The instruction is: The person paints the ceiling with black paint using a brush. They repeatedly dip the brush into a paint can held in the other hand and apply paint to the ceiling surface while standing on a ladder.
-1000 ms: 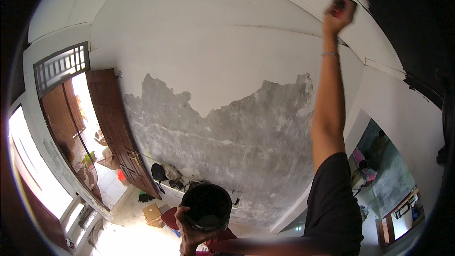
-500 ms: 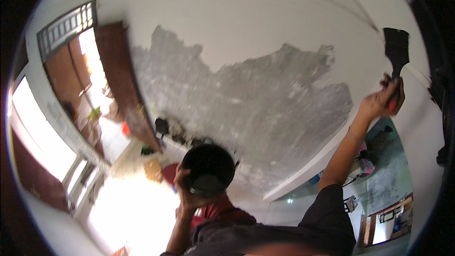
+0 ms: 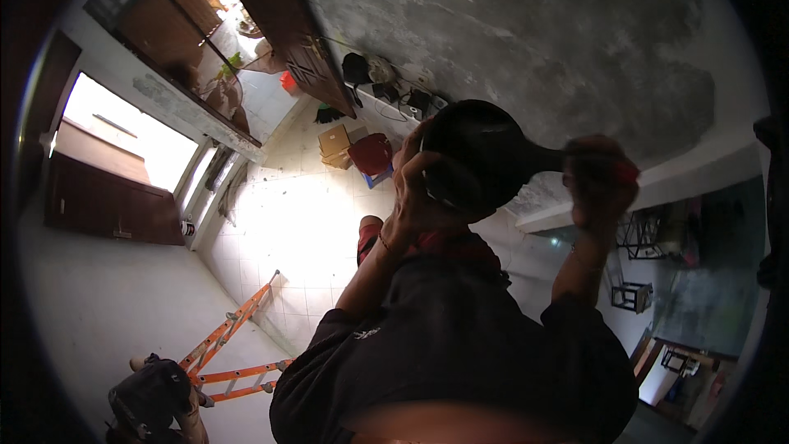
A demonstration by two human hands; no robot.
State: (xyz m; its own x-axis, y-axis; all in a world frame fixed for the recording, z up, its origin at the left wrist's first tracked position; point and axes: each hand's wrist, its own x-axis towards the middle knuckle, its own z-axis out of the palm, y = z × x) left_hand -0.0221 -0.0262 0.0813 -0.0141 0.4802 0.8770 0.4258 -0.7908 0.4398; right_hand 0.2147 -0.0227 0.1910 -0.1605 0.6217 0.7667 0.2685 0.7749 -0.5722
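Observation:
My left hand (image 3: pixel 413 181) is wrapped round the side of a round black container (image 3: pixel 460 185), held up in front of my chest. In my right hand (image 3: pixel 600 177), a wide flat black scraper (image 3: pixel 538 160) with red on its handle is gripped. Its broad end lies over or in the container's mouth; dark on dark, I cannot tell which. Whatever is inside the container cannot be made out. Beyond both hands rises a wall with a large rough grey patch (image 3: pixel 567 49) among white areas.
An orange ladder (image 3: pixel 222 341) stands lower left, with what looks like a person in dark clothing (image 3: pixel 152 395) beside it. Cardboard (image 3: pixel 334 141), a dark red object (image 3: pixel 370 154) and several black items lie near the wall's foot. A brown door (image 3: pixel 275 16) stands ajar.
My right hand has come down from high on the right wall, bringing the scraper to the container. The view has tilted downward, and the ladder has come into sight.

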